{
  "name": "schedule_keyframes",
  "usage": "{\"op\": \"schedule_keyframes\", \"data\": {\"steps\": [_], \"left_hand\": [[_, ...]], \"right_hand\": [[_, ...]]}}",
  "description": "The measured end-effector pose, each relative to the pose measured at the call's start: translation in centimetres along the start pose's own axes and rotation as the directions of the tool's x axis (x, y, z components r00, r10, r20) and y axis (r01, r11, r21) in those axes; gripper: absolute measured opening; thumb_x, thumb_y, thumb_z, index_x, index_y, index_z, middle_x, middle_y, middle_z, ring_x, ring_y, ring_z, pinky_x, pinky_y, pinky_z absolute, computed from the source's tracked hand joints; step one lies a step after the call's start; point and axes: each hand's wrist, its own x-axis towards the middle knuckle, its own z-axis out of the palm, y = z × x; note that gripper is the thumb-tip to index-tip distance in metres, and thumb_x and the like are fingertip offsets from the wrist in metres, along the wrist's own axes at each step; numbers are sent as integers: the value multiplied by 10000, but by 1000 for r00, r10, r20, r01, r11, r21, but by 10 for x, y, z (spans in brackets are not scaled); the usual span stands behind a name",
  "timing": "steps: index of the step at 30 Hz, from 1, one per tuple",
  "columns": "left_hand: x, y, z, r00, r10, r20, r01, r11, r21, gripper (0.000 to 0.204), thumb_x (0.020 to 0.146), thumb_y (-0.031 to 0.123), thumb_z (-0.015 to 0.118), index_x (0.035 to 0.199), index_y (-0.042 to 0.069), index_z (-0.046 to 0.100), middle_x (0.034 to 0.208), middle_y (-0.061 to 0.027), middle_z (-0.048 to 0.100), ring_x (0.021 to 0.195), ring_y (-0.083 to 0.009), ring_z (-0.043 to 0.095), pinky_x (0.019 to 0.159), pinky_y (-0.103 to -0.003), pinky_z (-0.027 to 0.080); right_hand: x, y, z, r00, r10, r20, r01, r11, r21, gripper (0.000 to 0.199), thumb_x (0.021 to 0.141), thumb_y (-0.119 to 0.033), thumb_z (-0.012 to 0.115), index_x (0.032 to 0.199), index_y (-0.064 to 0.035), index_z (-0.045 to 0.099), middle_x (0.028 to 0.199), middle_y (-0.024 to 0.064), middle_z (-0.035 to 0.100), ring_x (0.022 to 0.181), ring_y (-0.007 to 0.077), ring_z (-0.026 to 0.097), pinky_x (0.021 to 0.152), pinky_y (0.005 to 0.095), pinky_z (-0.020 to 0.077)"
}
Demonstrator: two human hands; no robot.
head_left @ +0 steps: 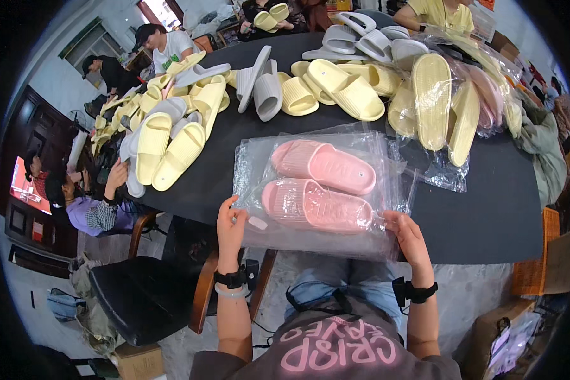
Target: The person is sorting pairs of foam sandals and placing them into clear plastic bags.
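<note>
A pair of pink slide slippers (326, 168) lies side by side inside a clear plastic bag (250, 183), toes to the left, on a stack of similar flat bags at the table's near edge. With fingers pinched, my left hand (230, 227) grips the bag's lower left edge, close to a small white patch. On the opposite side, my right hand (407, 234) pinches the bag's right edge beside the heel of the nearer slipper. Both slippers are fully visible through the plastic.
Yellow slippers (345, 92) and grey slippers (268, 95) are heaped along the far side of the black table (481, 221). Bagged yellow slippers (432, 101) lie at the right. A black chair (142, 301) stands at lower left. Several people sit around the table.
</note>
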Motion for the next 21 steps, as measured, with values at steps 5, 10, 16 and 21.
{"op": "schedule_keyframes", "data": {"steps": [5,10,16,21], "left_hand": [[-17,-35,-18,995,77,-64,-81,995,-63,346,912,61,627,1249,6,568,837,-50,655,779,-97,596,741,-246,458],[-46,-19,-20,999,-41,31,37,994,107,392,894,45,612,1282,43,563,871,-26,633,885,-151,591,799,-316,455],[-30,-13,-18,956,295,-1,-250,812,528,449,848,70,638,1291,74,561,1042,-84,591,1040,-286,525,937,-427,362],[6,-33,-20,964,258,72,-262,854,449,464,911,228,649,1316,31,535,1332,-239,513,1254,-382,461,1073,-465,351]], "right_hand": [[0,-6,4,1000,2,16,-1,997,-83,355,1051,-239,436,1240,13,598,1244,119,625,1173,215,581,1030,338,412],[14,-40,10,994,-78,82,102,928,-359,262,972,-98,551,1214,-29,626,1246,119,630,1209,230,565,1037,354,409],[62,-78,46,751,-121,649,617,476,-626,281,849,-89,671,1130,-77,674,1327,181,568,1249,358,515,1040,439,421],[98,-49,77,570,-42,820,786,319,-530,313,867,-116,635,1177,-81,648,1430,170,476,1303,386,451,1073,455,393]]}}
